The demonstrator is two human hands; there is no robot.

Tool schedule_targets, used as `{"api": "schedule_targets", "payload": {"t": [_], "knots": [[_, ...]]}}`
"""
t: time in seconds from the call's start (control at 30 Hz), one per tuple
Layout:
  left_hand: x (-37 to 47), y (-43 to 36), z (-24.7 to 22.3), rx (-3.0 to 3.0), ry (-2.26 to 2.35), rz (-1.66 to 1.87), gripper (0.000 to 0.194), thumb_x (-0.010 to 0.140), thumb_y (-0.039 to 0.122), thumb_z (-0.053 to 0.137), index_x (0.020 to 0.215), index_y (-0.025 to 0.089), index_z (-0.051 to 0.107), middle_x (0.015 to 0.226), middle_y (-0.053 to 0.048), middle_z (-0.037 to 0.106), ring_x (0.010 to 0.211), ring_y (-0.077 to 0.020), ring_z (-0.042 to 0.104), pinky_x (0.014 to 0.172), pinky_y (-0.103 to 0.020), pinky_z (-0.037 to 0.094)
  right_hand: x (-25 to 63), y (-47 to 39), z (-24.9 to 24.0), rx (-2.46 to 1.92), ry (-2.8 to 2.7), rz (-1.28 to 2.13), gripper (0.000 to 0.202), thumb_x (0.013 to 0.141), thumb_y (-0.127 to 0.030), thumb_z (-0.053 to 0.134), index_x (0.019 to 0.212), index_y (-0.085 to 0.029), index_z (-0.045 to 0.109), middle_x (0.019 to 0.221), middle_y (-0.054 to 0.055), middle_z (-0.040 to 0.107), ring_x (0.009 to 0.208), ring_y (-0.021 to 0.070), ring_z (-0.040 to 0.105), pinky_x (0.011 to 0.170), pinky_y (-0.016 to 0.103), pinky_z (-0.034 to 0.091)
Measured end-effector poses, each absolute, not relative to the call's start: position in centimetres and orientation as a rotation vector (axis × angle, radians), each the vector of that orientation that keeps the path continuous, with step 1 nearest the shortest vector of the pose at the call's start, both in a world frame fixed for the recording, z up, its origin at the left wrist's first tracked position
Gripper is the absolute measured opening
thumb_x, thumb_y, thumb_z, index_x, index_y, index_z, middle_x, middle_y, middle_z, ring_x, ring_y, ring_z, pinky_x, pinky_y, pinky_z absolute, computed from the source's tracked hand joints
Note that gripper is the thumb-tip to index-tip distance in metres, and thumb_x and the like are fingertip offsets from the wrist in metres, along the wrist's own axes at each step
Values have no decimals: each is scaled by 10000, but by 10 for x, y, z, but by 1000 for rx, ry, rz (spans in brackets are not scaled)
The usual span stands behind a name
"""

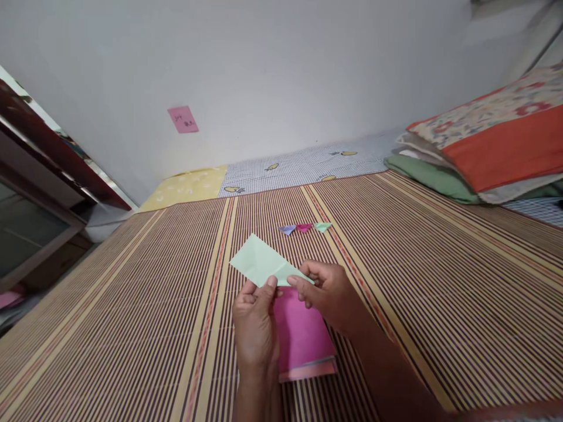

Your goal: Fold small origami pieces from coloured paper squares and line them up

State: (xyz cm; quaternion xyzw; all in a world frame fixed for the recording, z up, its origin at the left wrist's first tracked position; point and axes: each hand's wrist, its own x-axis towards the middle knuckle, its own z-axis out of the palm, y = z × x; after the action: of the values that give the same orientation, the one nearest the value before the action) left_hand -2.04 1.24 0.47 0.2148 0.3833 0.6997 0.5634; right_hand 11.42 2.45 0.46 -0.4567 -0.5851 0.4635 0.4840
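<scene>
A pale green sheet of paper (260, 261), creased and partly folded, is held up between my two hands. My left hand (255, 319) pinches its lower edge between thumb and fingers. At the narrow right end of the sheet, my right hand (328, 291) grips it, thumb in front. Below the hands lies a stack of coloured paper (304, 331), magenta on top with pink showing underneath. Farther out on the mat are three small folded paper pieces: a lavender one (287, 230), a magenta one (304, 227) and a pale green one (322, 227).
A striped woven mat (153, 316) covers the surface. Folded bedding (505, 152) in red, floral and green is piled at the right. Beyond the mat runs a patterned cloth (299, 167) along the wall, where a pink note (183, 119) is stuck. A cabinet (30, 234) stands at left.
</scene>
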Motion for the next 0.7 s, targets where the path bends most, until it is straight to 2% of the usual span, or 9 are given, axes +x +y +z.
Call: {"api": "schedule_targets", "payload": {"t": [0.17, 0.27, 0.33, 0.43, 0.5, 0.7], "knots": [[-27, 15, 2, 470, 953, 1667, 374, 616, 204, 937, 944, 139, 769, 763, -28, 769, 605, -102, 680, 617, -189, 538, 144, 31, 4, -1105, -1452, 1188, 286, 906, -375, 654, 697, -184, 613, 593, -17, 604, 538, 126, 562, 539, 244, 451], [-29, 16, 2, 460, 977, 1676, 384, 598, 209, 947, 932, 137, 771, 718, -12, 752, 572, -90, 657, 599, -181, 530, 147, 31, 7, -1092, -1502, 1232, 191, 885, -368, 683, 865, -178, 695, 788, 23, 690, 718, 156, 621, 660, 269, 488], [-30, 16, 2, 453, 980, 1668, 376, 573, 218, 959, 885, 128, 768, 676, 0, 732, 563, -87, 647, 580, -168, 520, 140, 30, 7, -1080, -1559, 1300, 190, 820, -317, 749, 950, -184, 711, 839, 11, 691, 730, 151, 603, 659, 261, 476], [-29, 17, 1, 442, 987, 1649, 410, 532, 227, 976, 865, 109, 769, 689, -6, 738, 556, -79, 634, 561, -155, 510, 123, 29, 4, -1076, -1600, 1271, 115, 834, -281, 720, 824, -171, 686, 727, -15, 637, 663, 138, 568, 599, 249, 428], [-29, 16, 1, 446, 989, 1642, 442, 526, 228, 979, 897, 105, 774, 738, -16, 758, 548, -68, 618, 556, -153, 507, 114, 28, 1, -1084, -1586, 1224, 180, 882, -287, 657, 749, -165, 659, 671, -10, 623, 640, 147, 584, 588, 258, 425], [-30, 16, 3, 472, 902, 1625, 410, 605, 255, 951, 952, 128, 772, 835, -40, 785, 584, -89, 644, 547, -172, 511, 115, 28, 0, -1035, -1505, 1226, 218, 919, -288, 608, 744, -164, 650, 653, 0, 633, 619, 153, 604, 605, 269, 471]]}}
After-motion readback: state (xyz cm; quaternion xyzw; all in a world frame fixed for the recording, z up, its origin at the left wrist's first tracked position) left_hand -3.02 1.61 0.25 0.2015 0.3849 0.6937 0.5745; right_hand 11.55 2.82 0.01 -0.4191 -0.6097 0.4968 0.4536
